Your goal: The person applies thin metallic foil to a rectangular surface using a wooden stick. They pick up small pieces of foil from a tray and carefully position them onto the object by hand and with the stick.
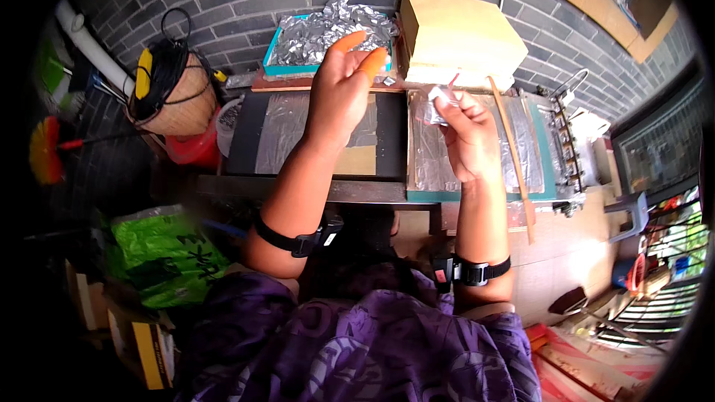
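Note:
My left hand [345, 89] is raised in front of a shallow turquoise tray [290, 70] heaped with crumpled silver foil pieces [327, 28]. Orange finger cots [373, 66] cover two of its digits, which are spread apart. A pale bit shows at one covered tip, too small to make out. Between the thumb and fingers of my right hand [466, 134] is a small piece of clear plastic and silver foil [438, 101]. Beneath that hand lies a board [427, 162] covered with silvery film. A dark board [391, 139] with a similar covering is below my left hand.
A tan cardboard box [466, 28] stands against the brick wall, right of the tray. One thin wooden strip [511, 151] crosses the right board and overhangs the front edge. At left are a basket [187, 100] with black cables and a red container [195, 145].

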{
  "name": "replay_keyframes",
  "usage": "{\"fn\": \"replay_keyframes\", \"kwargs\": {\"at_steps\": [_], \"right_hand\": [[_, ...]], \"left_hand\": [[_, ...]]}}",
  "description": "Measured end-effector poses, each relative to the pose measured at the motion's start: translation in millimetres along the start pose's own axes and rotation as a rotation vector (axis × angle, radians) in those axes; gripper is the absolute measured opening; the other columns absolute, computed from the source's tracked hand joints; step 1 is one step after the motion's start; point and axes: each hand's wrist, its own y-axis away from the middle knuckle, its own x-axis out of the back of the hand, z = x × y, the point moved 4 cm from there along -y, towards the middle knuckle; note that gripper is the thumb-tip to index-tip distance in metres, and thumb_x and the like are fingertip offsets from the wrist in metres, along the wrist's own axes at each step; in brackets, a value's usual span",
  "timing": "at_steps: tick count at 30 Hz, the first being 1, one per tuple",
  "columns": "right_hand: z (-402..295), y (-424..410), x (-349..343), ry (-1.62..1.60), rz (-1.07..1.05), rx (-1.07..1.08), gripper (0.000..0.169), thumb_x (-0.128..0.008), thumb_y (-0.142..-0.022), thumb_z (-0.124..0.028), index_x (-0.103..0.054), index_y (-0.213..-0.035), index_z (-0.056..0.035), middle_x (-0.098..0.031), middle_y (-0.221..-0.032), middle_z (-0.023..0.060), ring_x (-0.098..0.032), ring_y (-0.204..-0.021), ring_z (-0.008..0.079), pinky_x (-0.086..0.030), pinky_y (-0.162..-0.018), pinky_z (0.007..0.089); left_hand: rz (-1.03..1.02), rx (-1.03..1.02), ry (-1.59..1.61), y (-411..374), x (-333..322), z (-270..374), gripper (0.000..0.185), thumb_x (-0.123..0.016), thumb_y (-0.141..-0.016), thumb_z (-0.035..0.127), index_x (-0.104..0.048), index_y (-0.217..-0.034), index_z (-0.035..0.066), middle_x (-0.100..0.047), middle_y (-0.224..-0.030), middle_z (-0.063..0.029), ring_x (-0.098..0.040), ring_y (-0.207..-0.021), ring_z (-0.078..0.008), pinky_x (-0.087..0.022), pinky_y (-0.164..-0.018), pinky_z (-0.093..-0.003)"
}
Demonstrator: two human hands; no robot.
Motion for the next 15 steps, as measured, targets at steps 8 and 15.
{"fn": "replay_keyframes", "kwargs": {"at_steps": [8,15], "right_hand": [[-1.0,5.3,4.4,-0.349,-0.032,-0.121,0.017,-0.050,-0.086,-0.010,-0.058,-0.096,0.0004,-0.062,-0.090,0.0108,-0.061,-0.077,0.0209,-0.050,-0.066,0.0313],[6.6,5.6,10.0,-0.151,0.078,-0.130,0.014,-0.053,-0.085,-0.011,-0.060,-0.090,-0.0004,-0.063,-0.081,0.0085,-0.060,-0.067,0.0154,-0.048,-0.055,0.0247]], "left_hand": [[-0.225,0.356,0.607,38.1,-29.4,-63.3,0.044,-0.049,-0.085,0.030,-0.045,-0.120,0.004,-0.056,-0.105,-0.0086,-0.054,-0.098,-0.0167,-0.040,-0.086,-0.0317],[-0.093,0.361,0.483,36.2,-14.6,-62.6,0.038,-0.054,-0.083,0.023,-0.048,-0.117,0.006,-0.058,-0.097,-0.0057,-0.053,-0.091,-0.0143,-0.040,-0.079,-0.0269]]}}
